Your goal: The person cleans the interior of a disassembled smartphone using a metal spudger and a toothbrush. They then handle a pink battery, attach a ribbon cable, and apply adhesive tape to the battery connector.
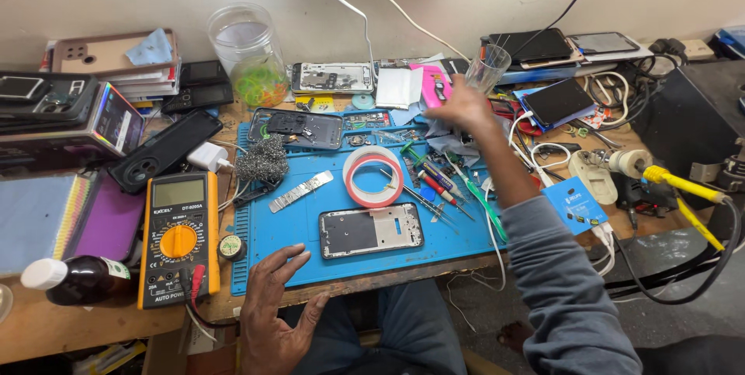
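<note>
The left hand (pixel 273 314) rests with fingers spread wide, holding nothing, at the front edge of the blue rubber work mat (pixel 295 227), near the bare silver phone frame (pixel 371 230) lying flat there. Further right, the right hand (pixel 458 103) reaches to the mat's far edge beside a clear ribbed plastic cup (pixel 489 67); whether it grips anything cannot be told.

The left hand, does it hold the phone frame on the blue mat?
No, the left hand rests empty at the mat's front edge, apart from the phone frame.
</note>
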### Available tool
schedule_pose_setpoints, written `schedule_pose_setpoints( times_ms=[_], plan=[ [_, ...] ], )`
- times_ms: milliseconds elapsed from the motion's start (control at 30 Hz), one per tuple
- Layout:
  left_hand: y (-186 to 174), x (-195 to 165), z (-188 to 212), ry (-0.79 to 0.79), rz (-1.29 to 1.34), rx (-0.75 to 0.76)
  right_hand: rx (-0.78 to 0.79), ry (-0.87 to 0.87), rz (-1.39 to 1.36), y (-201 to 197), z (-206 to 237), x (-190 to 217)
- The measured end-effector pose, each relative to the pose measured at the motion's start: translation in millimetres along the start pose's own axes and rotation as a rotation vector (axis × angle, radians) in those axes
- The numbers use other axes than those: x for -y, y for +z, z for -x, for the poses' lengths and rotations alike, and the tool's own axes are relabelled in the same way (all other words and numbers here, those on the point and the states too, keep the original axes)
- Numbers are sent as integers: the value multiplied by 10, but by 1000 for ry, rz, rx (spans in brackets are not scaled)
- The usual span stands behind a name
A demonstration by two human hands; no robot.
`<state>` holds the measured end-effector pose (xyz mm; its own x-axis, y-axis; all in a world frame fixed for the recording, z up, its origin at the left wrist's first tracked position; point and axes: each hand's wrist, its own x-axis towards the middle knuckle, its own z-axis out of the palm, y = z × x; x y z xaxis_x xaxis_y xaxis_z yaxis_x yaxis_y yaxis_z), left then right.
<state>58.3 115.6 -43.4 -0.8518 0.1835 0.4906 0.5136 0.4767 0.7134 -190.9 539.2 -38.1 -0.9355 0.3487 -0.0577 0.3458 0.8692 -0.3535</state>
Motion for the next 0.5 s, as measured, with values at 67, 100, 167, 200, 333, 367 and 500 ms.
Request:
schedule_pose_setpoints(
  times_ms=[67, 100, 167, 200, 333, 367, 500],
  plan=[
    [-24, -15, -23, 23, 39, -1, -4, -72, -124, -189, 23, -174],
    [-29, -29, -35, 15, 77, 18, -5, -105, -186, -266, 103, -234],
    [-17, -73, -61, 11, 154, 54, -29, -66, -230, -389, 426, -294],
    [4, -103, -78, -24, 294, 100, -45, -51, -250, -425, 666, -286],
    [264, -266, -215, -230, 922, 292, -388, -485, -172, -402, 1864, -52],
    [378, -309, -265, -299, 1092, 332, -464, -648, -194, -364, 2157, 27],
    [853, -438, -404, -346, 1343, 407, -445, -670, -209, -168, 2975, 258]
  ],
)
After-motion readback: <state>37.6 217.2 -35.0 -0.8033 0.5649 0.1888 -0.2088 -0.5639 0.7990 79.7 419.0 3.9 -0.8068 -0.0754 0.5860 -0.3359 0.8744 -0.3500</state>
